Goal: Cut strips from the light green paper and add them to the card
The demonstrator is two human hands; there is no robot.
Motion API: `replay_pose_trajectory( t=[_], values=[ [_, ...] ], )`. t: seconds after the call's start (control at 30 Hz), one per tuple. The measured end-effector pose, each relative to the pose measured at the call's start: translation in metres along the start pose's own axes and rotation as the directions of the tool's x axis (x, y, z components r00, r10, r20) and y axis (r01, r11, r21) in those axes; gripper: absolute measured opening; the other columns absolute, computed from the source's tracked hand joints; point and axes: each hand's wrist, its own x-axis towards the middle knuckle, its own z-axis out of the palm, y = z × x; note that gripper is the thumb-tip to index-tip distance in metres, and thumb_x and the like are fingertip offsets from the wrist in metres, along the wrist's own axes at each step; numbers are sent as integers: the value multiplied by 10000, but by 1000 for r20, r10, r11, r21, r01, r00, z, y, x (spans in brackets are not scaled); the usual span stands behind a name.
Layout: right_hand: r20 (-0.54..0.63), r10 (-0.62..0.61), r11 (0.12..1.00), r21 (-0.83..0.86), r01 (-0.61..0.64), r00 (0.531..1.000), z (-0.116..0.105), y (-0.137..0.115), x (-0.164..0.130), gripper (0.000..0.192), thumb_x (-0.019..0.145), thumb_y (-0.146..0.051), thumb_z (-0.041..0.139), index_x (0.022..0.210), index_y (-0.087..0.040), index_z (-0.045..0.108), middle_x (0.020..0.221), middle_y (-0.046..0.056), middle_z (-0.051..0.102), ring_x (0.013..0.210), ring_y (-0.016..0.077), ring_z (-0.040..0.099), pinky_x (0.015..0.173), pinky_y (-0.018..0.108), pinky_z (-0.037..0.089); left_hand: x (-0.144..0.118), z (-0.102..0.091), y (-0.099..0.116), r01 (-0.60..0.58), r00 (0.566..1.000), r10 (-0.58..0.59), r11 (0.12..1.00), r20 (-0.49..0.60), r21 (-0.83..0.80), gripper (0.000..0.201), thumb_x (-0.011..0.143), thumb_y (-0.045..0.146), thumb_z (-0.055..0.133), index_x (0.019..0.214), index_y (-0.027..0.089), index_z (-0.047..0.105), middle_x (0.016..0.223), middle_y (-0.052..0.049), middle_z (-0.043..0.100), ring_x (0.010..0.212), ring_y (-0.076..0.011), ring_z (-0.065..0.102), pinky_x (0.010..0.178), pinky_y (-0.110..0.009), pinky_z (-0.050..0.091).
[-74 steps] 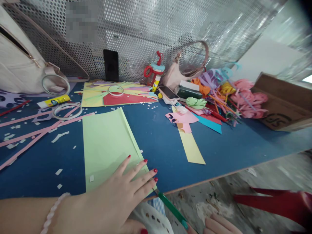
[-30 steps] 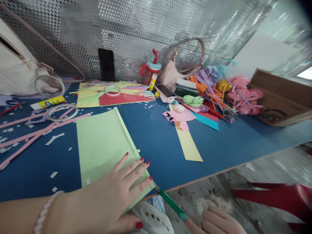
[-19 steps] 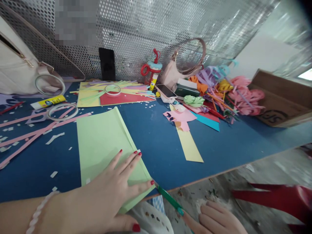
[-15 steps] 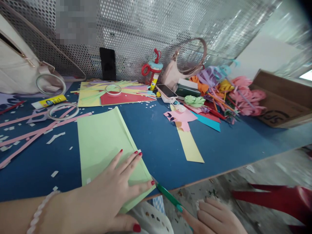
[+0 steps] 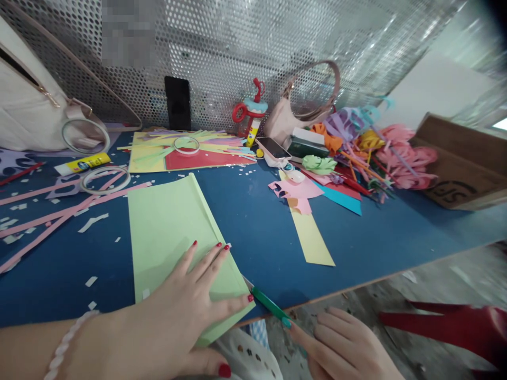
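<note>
My left hand (image 5: 198, 301) lies flat with spread fingers on a light green sheet of paper (image 5: 166, 211), near the table's front edge. A narrow folded strip runs along the sheet's right side. My right hand (image 5: 344, 343) is closed around a green utility knife (image 5: 270, 305), its index finger stretched along the handle. The knife's blade (image 5: 247, 282) meets the paper at the folded right edge, just beyond my left index finger or thumb side; its tip is partly hidden in the fold.
Pink paper strips (image 5: 71, 211), a glue stick (image 5: 82, 164) and a tape roll (image 5: 105, 181) lie to the left. A pale yellow strip (image 5: 317, 240) lies right of the sheet. Farther back are a phone (image 5: 273, 148), paper flowers (image 5: 404, 155) and a cardboard box (image 5: 455, 158).
The utility knife and my right hand have moved slightly forward and left, along the sheet's folded edge. My left hand stays pressed on the paper. The view has shifted a little.
</note>
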Motion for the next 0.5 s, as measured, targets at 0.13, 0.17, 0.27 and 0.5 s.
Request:
replay_pose_trajectory(
  t=[0.13, 0.17, 0.27, 0.5],
  values=[
    [-36, -7, 1000, 24, 8, 999, 3, 4, 3, 328, 980, -141, 333, 933, -154, 657, 588, -9, 596, 534, 122, 547, 601, 281, 480, -1, 1, 0, 4, 1000, -4, 1000, -5, -12, 677, 818, 677, 528, 1423, 431, 348, 1554, -206, 119, 1377, -517, 105, 915, -802, 216],
    [-40, -7, 999, 31, 9, 999, 5, 5, 2, 318, 978, -142, 337, 939, -152, 653, 585, -9, 592, 527, 126, 543, 592, 285, 478, -1, 1, 0, 5, 1000, -5, 1000, 4, -14, 674, 821, 684, 514, 1423, 430, 348, 1552, -211, 122, 1378, -516, 101, 914, -803, 215],
    [-32, -15, 998, 68, 17, 999, 11, 8, 0, 279, 960, -126, 360, 984, -140, 638, 585, -9, 580, 517, 138, 536, 557, 298, 465, 0, 0, 1, 10, 1000, -10, 1000, 18, -13, 668, 829, 690, 492, 1425, 425, 347, 1542, -234, 129, 1379, -515, 89, 908, -803, 220],
    [6, -22, 997, 68, 22, 1000, 17, 11, 0, 259, 957, -137, 382, 1075, -127, 612, 656, 15, 620, 563, 151, 552, 552, 315, 440, 0, 3, 1, -5, 1000, 5, 1000, 1, -15, 691, 821, 684, 515, 1434, 430, 323, 1555, -209, 107, 1388, -500, 58, 934, -795, 202]
  ],
)
